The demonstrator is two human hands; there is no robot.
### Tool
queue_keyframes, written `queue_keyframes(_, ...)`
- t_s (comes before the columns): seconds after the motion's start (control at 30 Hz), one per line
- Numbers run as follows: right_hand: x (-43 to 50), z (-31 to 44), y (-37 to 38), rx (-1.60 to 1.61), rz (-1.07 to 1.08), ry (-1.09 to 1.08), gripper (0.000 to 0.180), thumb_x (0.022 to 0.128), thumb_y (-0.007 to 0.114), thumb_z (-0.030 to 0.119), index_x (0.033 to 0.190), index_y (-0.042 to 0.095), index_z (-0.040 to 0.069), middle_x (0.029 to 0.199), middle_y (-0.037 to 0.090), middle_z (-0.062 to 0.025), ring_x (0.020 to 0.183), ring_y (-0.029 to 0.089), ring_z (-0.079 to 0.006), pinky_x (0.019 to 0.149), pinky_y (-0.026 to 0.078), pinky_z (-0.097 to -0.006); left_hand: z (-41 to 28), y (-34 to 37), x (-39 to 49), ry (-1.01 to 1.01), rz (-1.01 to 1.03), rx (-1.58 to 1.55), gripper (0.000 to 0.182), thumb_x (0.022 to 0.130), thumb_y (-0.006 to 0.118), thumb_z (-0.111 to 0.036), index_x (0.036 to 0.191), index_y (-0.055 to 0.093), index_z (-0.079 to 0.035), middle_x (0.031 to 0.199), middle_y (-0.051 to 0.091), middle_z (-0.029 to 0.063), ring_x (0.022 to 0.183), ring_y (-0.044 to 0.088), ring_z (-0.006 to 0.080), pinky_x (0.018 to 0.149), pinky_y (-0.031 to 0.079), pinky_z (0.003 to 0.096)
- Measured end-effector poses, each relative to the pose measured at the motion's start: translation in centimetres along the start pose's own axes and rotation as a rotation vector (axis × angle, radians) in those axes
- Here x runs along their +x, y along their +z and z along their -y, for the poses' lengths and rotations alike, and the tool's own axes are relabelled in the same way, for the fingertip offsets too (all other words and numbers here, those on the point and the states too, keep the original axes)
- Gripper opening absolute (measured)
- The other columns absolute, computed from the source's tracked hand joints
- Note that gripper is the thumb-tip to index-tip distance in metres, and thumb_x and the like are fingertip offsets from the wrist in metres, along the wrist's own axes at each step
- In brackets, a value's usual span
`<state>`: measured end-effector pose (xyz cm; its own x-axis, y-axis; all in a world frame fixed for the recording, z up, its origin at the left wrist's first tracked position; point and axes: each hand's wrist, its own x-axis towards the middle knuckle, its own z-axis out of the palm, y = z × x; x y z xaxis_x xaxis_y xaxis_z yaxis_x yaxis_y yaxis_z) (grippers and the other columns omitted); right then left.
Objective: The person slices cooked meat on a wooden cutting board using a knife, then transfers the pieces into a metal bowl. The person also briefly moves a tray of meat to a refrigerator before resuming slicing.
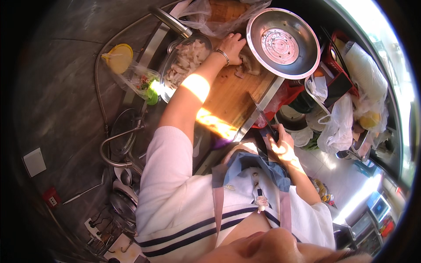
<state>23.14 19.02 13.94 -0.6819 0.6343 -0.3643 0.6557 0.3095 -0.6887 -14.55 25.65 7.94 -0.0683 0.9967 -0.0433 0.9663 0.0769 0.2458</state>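
My left hand (233, 49) is over the far part of a wooden cutting board (241, 82), its fingers bent beside a piece of meat (251, 62). Whether the fingers grip anything is unclear. A small scrap of meat lies near it. My right hand (282, 143) is closed around a knife (261, 110), low at the board's near right edge, with the blade pointing towards the board. Left of the board stands a glass bowl (210, 42) full of sliced pale meat (187, 60). A wide metal basin (283, 42), wet and reddish inside, stands at the board's far right.
A metal faucet (171, 21) juts in beyond the glass bowl. Left of it are a yellow-rimmed lid (120, 59) and a plastic bag with vegetables (144, 83). Plastic bags (338, 125) and a red container (345, 79) crowd the right. Another bag (204, 16) lies at the far edge.
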Motion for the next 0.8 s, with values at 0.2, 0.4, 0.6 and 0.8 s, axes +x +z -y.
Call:
queue_keyframes(0.2, 0.1, -0.1, -0.4, 0.039, 0.009, -0.007, 0.033, 0.085, 0.064, 0.026, 0.111, 0.055, 0.007, 0.089, 0.066, -0.0231, 0.087, 0.063, -0.0452, 0.074, 0.049, -0.0483, -0.5, -0.3, -0.3, -0.086, 0.053, 0.020, 0.057, 0.064, 0.073, -0.034, 0.110, 0.055, -0.004, 0.108, 0.063, 0.0183, 0.107, 0.056, 0.0377, 0.096, 0.047, 0.0419)
queue_keyframes(0.4, 0.0, -0.1, -0.5, 0.061, 0.020, -0.011, 0.036, 0.084, 0.065, 0.026, 0.111, 0.054, 0.004, 0.092, 0.065, -0.0238, 0.088, 0.062, -0.0456, 0.075, 0.049, -0.0474, -0.9, -2.0, -1.6, -0.205, 0.049, -0.137, 0.059, 0.069, 0.069, -0.035, 0.115, 0.048, -0.003, 0.102, 0.066, 0.0208, 0.104, 0.059, 0.0391, 0.089, 0.048, 0.0448)
queue_keyframes(0.6, 0.1, 0.1, 0.2, 0.186, 0.132, -0.021, 0.042, 0.086, 0.066, 0.033, 0.111, 0.052, 0.001, 0.090, 0.063, -0.0284, 0.088, 0.059, -0.0490, 0.075, 0.047, -0.0465, -2.9, -3.9, -9.2, -0.252, 0.014, -0.278, 0.060, 0.070, 0.070, -0.031, 0.118, 0.045, -0.005, 0.108, 0.062, 0.0200, 0.101, 0.060, 0.0397, 0.089, 0.048, 0.0449)
queue_keyframes(0.8, 0.6, 0.6, 0.4, 0.181, 0.223, -0.043, 0.044, 0.087, 0.066, 0.033, 0.112, 0.052, 0.000, 0.090, 0.062, -0.0286, 0.086, 0.060, -0.0476, 0.076, 0.047, -0.0467, -4.3, -1.5, -19.7, -0.356, -0.200, -0.348, 0.058, 0.069, 0.073, -0.026, 0.117, 0.050, -0.005, 0.103, 0.061, 0.0192, 0.099, 0.060, 0.0385, 0.088, 0.049, 0.0445)
